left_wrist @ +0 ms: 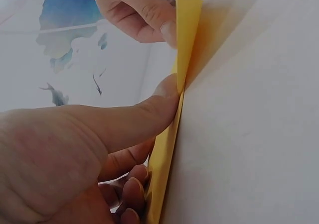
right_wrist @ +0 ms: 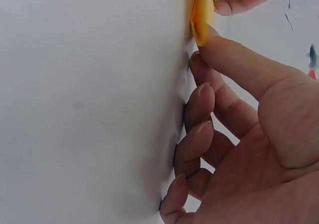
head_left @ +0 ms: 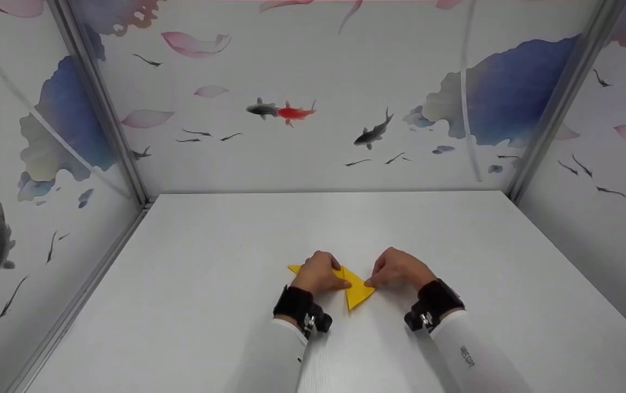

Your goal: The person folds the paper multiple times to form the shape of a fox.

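Observation:
A folded piece of yellow paper [head_left: 358, 295] lies on the white table near its front, with a pointed flap showing between the hands. The left hand [head_left: 319, 273] holds its middle, thumb on the crease and fingers curled along the paper's far side; it covers part of the sheet, whose left tip sticks out beyond. Pinched between thumb and index finger of the right hand [head_left: 399, 268] is the flap's right corner. In the left wrist view the flap [left_wrist: 189, 25] rises off the layer below. The right wrist view shows the folded corner [right_wrist: 202, 20] at the thumb tip.
The white tabletop [head_left: 209, 327] extends around both hands. Panels printed with fish and petals [head_left: 313, 158] stand at the back and both sides, joined by grey metal posts [head_left: 100, 103]. Each wrist wears a black strap with a small camera [head_left: 321, 319].

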A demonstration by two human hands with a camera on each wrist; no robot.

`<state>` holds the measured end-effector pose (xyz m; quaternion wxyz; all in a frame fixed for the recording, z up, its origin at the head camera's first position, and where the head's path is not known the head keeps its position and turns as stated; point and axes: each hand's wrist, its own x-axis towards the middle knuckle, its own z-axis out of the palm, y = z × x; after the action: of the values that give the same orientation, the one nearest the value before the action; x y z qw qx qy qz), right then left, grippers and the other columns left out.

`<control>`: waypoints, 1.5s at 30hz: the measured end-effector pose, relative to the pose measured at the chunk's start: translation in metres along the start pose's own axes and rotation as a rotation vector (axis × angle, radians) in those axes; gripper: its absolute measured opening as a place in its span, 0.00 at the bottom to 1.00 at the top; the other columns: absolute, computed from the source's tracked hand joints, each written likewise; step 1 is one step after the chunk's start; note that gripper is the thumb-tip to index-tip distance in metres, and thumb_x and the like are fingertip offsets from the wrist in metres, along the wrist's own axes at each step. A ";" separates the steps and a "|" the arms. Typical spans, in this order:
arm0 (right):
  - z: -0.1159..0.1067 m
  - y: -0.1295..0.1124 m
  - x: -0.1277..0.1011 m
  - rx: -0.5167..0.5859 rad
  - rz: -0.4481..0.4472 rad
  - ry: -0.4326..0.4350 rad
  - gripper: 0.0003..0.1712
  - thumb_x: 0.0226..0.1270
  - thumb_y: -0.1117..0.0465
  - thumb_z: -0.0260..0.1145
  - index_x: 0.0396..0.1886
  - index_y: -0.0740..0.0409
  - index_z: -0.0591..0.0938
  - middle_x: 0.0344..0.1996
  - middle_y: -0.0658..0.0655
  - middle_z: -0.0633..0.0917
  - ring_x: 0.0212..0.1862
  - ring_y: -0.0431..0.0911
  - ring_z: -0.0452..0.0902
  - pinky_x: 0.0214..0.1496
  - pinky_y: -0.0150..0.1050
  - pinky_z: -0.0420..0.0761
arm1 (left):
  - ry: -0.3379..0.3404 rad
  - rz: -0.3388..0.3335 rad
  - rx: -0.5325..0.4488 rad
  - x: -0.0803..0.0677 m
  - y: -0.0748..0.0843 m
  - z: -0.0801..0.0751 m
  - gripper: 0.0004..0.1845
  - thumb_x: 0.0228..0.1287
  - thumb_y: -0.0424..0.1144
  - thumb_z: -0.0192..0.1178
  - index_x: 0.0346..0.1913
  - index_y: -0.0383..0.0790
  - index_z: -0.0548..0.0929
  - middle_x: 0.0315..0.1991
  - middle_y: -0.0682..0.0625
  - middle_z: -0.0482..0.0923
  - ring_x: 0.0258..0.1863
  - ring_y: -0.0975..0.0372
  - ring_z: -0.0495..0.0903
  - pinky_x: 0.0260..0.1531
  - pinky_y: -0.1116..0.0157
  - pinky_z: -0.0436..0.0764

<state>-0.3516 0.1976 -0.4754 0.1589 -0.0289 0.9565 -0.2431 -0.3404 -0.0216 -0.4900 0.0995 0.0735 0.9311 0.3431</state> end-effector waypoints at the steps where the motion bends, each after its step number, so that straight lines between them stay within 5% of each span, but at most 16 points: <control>1: 0.000 0.000 0.000 -0.001 0.002 -0.006 0.16 0.63 0.46 0.83 0.37 0.53 0.94 0.38 0.53 0.91 0.43 0.49 0.78 0.47 0.41 0.76 | -0.001 -0.001 0.001 0.000 0.000 0.000 0.27 0.62 0.48 0.82 0.58 0.35 0.87 0.57 0.43 0.84 0.56 0.51 0.82 0.67 0.54 0.82; 13: -0.010 -0.001 -0.002 -0.076 0.068 -0.036 0.19 0.60 0.43 0.83 0.38 0.53 0.94 0.38 0.52 0.87 0.44 0.49 0.77 0.47 0.41 0.76 | 0.002 0.027 0.018 0.001 0.001 -0.004 0.27 0.62 0.48 0.82 0.57 0.35 0.87 0.56 0.43 0.84 0.54 0.52 0.82 0.65 0.54 0.83; 23: 0.003 -0.013 0.006 0.050 0.068 0.043 0.20 0.59 0.46 0.85 0.37 0.58 0.93 0.30 0.51 0.84 0.38 0.47 0.76 0.39 0.36 0.74 | -0.008 0.029 0.017 -0.001 -0.003 -0.004 0.27 0.63 0.48 0.81 0.57 0.34 0.86 0.58 0.41 0.81 0.52 0.52 0.80 0.65 0.53 0.83; 28: 0.012 -0.026 0.013 0.093 0.094 0.106 0.24 0.62 0.46 0.84 0.44 0.62 0.92 0.41 0.58 0.90 0.43 0.51 0.80 0.52 0.44 0.80 | -0.013 0.017 0.013 -0.001 -0.004 -0.003 0.26 0.63 0.49 0.81 0.56 0.36 0.86 0.57 0.42 0.81 0.51 0.54 0.79 0.65 0.55 0.83; 32: 0.019 -0.034 0.015 0.115 0.099 0.151 0.27 0.63 0.44 0.82 0.46 0.64 0.90 0.45 0.62 0.91 0.48 0.55 0.84 0.65 0.59 0.75 | -0.022 0.022 0.027 -0.002 -0.003 -0.002 0.28 0.63 0.50 0.81 0.58 0.36 0.86 0.59 0.42 0.81 0.51 0.54 0.79 0.64 0.55 0.83; 41: 0.022 -0.031 0.014 0.151 0.054 0.170 0.29 0.66 0.43 0.80 0.47 0.66 0.89 0.45 0.63 0.90 0.46 0.56 0.82 0.62 0.63 0.72 | -0.061 -0.006 0.119 -0.006 0.001 -0.003 0.33 0.59 0.52 0.83 0.62 0.40 0.84 0.58 0.44 0.78 0.54 0.53 0.77 0.66 0.56 0.83; 45: 0.021 -0.027 0.014 0.151 0.030 0.149 0.26 0.67 0.45 0.80 0.47 0.64 0.88 0.46 0.62 0.88 0.46 0.54 0.81 0.59 0.54 0.79 | -0.060 -0.022 0.118 -0.007 0.003 -0.004 0.33 0.59 0.52 0.83 0.61 0.40 0.83 0.58 0.44 0.77 0.54 0.53 0.76 0.67 0.56 0.83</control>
<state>-0.3593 0.1626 -0.4840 0.0928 0.0155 0.9450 -0.3134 -0.3345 -0.0229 -0.4846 0.1265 0.0790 0.9471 0.2841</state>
